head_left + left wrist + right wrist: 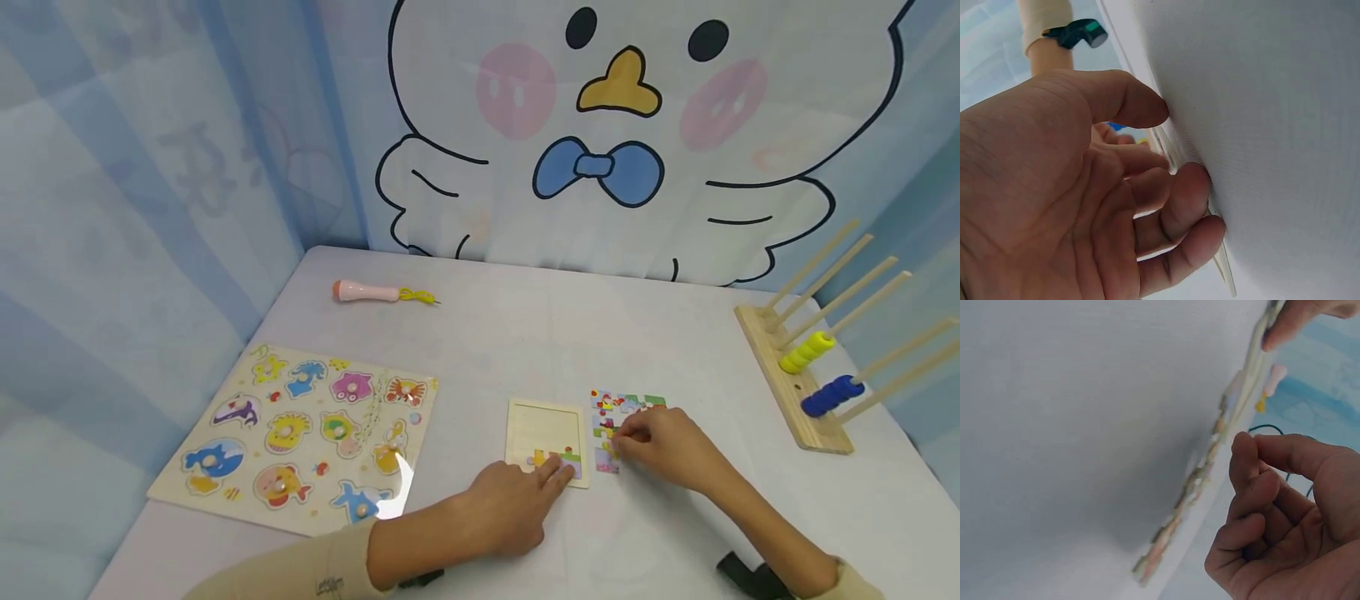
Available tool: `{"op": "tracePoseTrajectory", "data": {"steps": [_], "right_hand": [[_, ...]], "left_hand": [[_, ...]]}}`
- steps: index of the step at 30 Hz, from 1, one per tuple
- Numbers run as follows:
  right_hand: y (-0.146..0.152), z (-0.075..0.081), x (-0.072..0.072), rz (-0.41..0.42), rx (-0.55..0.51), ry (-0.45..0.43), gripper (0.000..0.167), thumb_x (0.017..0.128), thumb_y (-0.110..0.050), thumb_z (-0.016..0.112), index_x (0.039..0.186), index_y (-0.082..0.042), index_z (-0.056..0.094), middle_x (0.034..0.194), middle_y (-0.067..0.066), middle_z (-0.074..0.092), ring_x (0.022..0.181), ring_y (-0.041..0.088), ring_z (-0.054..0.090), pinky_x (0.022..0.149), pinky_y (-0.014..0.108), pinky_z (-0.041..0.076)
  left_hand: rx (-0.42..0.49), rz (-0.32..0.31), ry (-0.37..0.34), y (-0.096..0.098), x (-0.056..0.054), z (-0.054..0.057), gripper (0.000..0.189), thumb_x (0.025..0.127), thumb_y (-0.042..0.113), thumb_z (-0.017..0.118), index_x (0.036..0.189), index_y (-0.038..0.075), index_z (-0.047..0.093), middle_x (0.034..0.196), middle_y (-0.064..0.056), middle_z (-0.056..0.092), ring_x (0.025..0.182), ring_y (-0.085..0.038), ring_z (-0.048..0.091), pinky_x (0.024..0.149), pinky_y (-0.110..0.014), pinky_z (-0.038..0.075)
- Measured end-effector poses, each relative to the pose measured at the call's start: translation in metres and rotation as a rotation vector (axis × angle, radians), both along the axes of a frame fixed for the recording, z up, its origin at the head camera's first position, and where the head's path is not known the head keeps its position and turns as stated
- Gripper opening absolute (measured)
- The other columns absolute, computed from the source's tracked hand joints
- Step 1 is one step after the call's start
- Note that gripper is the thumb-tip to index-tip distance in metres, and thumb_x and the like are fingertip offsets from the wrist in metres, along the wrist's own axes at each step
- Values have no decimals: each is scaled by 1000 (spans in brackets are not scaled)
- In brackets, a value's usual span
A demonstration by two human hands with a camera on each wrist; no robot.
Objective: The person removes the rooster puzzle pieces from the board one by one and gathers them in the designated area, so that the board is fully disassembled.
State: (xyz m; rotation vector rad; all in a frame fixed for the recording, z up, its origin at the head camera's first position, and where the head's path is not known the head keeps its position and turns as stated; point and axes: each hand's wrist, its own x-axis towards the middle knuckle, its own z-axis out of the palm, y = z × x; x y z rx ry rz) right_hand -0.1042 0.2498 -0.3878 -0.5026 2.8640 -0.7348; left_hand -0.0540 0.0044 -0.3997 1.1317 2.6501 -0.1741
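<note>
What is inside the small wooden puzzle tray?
The puzzle tray is mostly bare; a few coloured pieces sit along its near edge. The left hand covers part of that row, hiding anything beneath its fingers.

You get soft, even, bright light with only faint shadows under the hands, a white glare patch on the animal board (300,433) left of your left fingers (558,477), mild bowing at the head view's edges, and both wrist views blurred close up, the bench (1285,125) washed pale.

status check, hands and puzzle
Left hand fingers pressing puzzle tray. Right hand on loose puzzle pieces, grip unclear. Nothing between them.
</note>
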Motion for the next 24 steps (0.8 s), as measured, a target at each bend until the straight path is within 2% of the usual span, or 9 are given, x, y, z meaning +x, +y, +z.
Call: {"op": "tracePoseTrajectory", "data": {"steps": [3, 6, 8, 10, 15, 19, 22, 24], "right_hand": [[-8, 5, -2, 34, -40, 11, 6, 88, -12, 71, 84, -14, 75, 72, -14, 63, 66, 6, 55, 59, 26, 46], [-21, 8, -4, 115, -89, 4, 5, 88, -12, 71, 88, -14, 75, 75, -15, 64, 69, 4, 57, 61, 26, 48], [-30, 7, -6, 170, -119, -29, 5, 88, -10, 70, 91, -13, 74, 77, -13, 65, 65, 3, 58, 60, 26, 49], [-38, 5, -8, 207, -131, -68, 7, 88, -8, 71, 92, -13, 74, 78, -12, 66, 64, 3, 59, 57, 26, 50], [-50, 1, -13, 287, -91, -91, 13, 84, -1, 70, 91, -12, 75, 81, -12, 67, 71, 3, 60, 63, 26, 51], [-53, -2, -16, 316, -61, -79, 19, 81, 3, 68, 88, -14, 75, 80, -13, 67, 71, 3, 58, 64, 26, 49], [-55, -3, -17, 319, -53, -85, 21, 80, 4, 67, 84, -16, 74, 79, -14, 66, 68, 4, 56, 62, 26, 48], [-55, -3, -18, 321, -45, -80, 22, 80, 4, 68, 83, -17, 73, 80, -14, 65, 69, 5, 55, 62, 26, 47]], "left_hand": [[-23, 3, 11, -1, 0, 1, 66, 95, 39, 57, 155, 24, 34, 157, 10, 33, 77, -11, 58, 58, -28, 45], [-25, 6, 32, -2, 1, 1, 65, 95, 38, 58, 154, 24, 36, 157, 10, 33, 70, -11, 55, 57, -28, 45], [-15, 1, 47, -3, 2, 2, 65, 94, 37, 58, 154, 23, 37, 156, 9, 34, 68, -11, 54, 55, -28, 44], [-3, -2, 58, -3, 3, 1, 66, 94, 37, 59, 154, 23, 37, 156, 9, 34, 72, -11, 56, 53, -27, 43], [10, -7, 74, -1, 5, -1, 66, 93, 37, 59, 154, 23, 37, 157, 9, 33, 87, -10, 60, 55, -27, 45], [-1, -15, 98, -1, 7, -1, 66, 94, 38, 58, 154, 24, 36, 157, 10, 32, 83, -10, 59, 55, -27, 45], [-29, -73, 145, -2, 10, -1, 61, 97, 37, 55, 154, 25, 37, 156, 12, 33, 100, -5, 59, 58, -25, 45], [-30, -109, 159, -2, 13, -1, 58, 98, 36, 54, 154, 26, 38, 156, 13, 34, 101, -2, 58, 56, -23, 44]]}}
